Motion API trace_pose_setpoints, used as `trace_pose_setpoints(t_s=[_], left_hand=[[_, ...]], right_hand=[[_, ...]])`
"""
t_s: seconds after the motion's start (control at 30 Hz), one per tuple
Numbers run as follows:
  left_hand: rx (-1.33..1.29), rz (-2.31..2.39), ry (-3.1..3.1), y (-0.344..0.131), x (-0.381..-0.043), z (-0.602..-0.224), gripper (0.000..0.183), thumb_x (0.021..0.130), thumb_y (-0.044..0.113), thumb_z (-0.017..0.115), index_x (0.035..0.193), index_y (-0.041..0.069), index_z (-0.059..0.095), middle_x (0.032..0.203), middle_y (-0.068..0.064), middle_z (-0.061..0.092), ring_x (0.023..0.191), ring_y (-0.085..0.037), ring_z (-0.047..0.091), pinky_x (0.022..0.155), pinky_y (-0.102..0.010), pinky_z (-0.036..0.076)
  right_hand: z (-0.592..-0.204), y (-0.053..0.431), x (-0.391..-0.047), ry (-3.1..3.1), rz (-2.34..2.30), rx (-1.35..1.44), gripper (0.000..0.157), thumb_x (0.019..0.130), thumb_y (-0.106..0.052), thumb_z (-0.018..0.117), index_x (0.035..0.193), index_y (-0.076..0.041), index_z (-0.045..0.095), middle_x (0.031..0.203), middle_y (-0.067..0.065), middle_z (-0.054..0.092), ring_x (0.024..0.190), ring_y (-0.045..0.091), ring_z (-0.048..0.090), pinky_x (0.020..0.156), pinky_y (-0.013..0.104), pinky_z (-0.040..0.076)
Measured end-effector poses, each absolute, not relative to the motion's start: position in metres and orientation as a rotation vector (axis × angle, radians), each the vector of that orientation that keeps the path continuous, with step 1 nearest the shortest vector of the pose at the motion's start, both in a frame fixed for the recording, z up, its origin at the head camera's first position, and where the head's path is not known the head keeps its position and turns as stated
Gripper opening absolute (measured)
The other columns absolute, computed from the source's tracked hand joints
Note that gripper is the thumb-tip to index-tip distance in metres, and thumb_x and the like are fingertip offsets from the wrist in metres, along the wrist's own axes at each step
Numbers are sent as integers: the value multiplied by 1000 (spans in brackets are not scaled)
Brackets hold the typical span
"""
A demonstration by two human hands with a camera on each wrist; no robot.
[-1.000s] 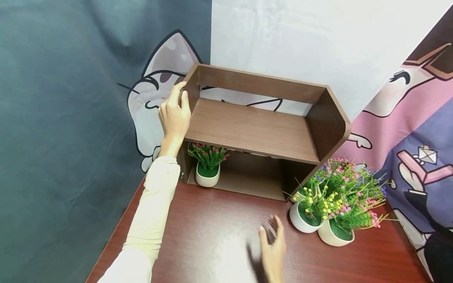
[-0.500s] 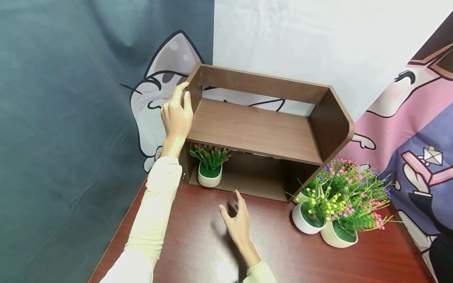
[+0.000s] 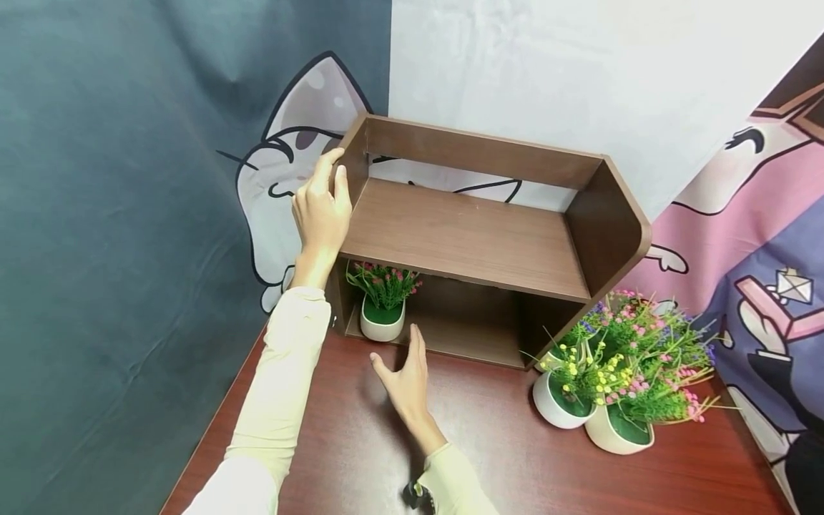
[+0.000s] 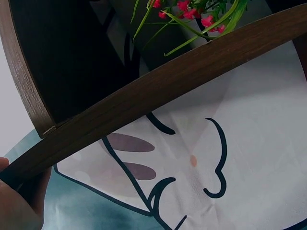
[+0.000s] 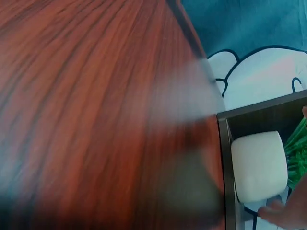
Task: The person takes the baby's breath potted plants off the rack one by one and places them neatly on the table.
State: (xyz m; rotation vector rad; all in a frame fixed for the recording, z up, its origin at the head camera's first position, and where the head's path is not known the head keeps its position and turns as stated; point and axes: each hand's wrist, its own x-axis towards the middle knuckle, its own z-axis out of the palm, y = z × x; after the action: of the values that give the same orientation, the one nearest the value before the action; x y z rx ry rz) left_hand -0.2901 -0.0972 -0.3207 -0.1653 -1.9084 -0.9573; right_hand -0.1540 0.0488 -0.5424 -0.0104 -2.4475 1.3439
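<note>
A brown two-tier wooden shelf (image 3: 463,222) stands on the table. My left hand (image 3: 320,214) grips the edge of its left side panel, thumb on one face and fingers on the other; in the left wrist view part of that hand (image 4: 21,206) shows at the lower left. A white pot with pink flowers (image 3: 383,325) sits at the left end of the lower tier. Just in front of it, my right hand (image 3: 407,383) is held with thumb and fingers spread, holding nothing. The right wrist view shows the same pot (image 5: 259,166) close to my fingers.
To the right of the shelf several potted flowers cluster: a white pot with yellow flowers (image 3: 561,402) and a pot with pink flowers (image 3: 619,430) in front, more behind. The reddish wooden table (image 3: 515,458) lies in front. Cartoon-printed cloth (image 3: 502,71) hangs behind.
My right hand has moved left and forward across the table, from near the flower cluster to the pot on the lower tier. The left hand has kept its hold on the shelf.
</note>
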Motion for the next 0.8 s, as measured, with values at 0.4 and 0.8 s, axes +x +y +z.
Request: trace_pose_setpoints(t_s=[0.4,0.8], left_hand=[[-189,-964,-1887,-95,-292,-320,27,96,19,51,118,12,64,52,-9,41,47,-18,28,50,-35,22],[-172,-943,-1913,-97,-291,-321,27,96,19,50,118,12,63,52,-9,41,46,-19,28,50,-35,22]], right_hand=[[-541,36,-199,-2447,1331,-183,101,68,-42,76,141,6,27,138,22,37,126,33,38,98,46,33],[-541,18,-225,-2569,1250,-194,103,65,-33,79,142,7,23,138,26,35,122,37,40,99,43,33]])
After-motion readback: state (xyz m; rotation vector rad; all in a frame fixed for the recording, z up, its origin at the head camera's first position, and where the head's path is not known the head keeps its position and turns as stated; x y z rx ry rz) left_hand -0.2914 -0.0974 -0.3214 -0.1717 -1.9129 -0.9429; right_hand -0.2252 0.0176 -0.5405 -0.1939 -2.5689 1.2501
